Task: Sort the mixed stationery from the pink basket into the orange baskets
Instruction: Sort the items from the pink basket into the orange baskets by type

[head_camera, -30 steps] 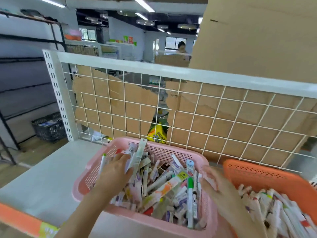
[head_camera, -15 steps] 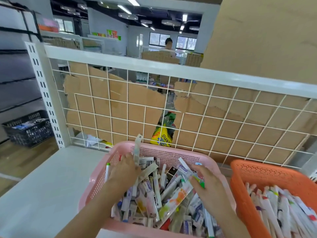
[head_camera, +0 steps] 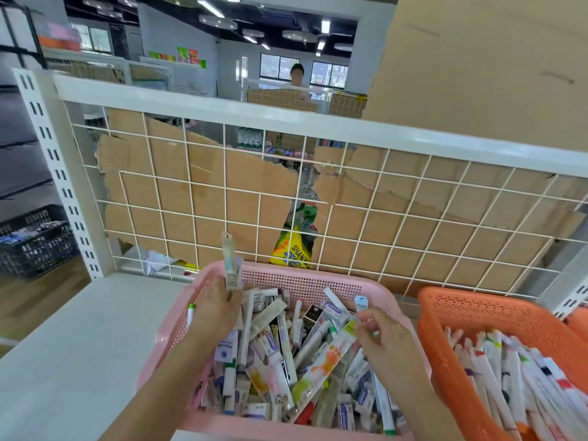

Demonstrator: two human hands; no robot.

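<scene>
item: pink basket (head_camera: 318, 278), perforated plastic, standing on the white shelf (head_camera: 79, 345) toward its back edge, close against the wire grid panel (head_camera: 350, 218). contents: mixed stationery (head_camera: 286, 361), a loose heap of packaged pens, markers and slim carded packs lying crosswise at all angles, filling the basket nearly to the rim. left hand (head_camera: 213, 310): over the back left corner of the pink basket, fingers curled round a narrow clear pack (head_camera: 229, 262) held upright, its top rising above the rim. right hand (head_camera: 381, 338): over the right side of the heap, thumb and fingers pinching a small pack (head_camera: 361, 303) with a white and blue tip that points up; how much of it lies inside the hand cannot be told. orange basket (head_camera: 477, 310): just beside the pink one on its right, holding white markers (head_camera: 509, 370) laid roughly parallel. also present: torn cardboard (head_camera: 206, 192) behind the grid; a yellow bag (head_camera: 294, 253) seen through a gap in it; a black crate (head_camera: 35, 240) on the floor beyond the shelf's left edge; a person (head_camera: 297, 74) standing far off.
</scene>
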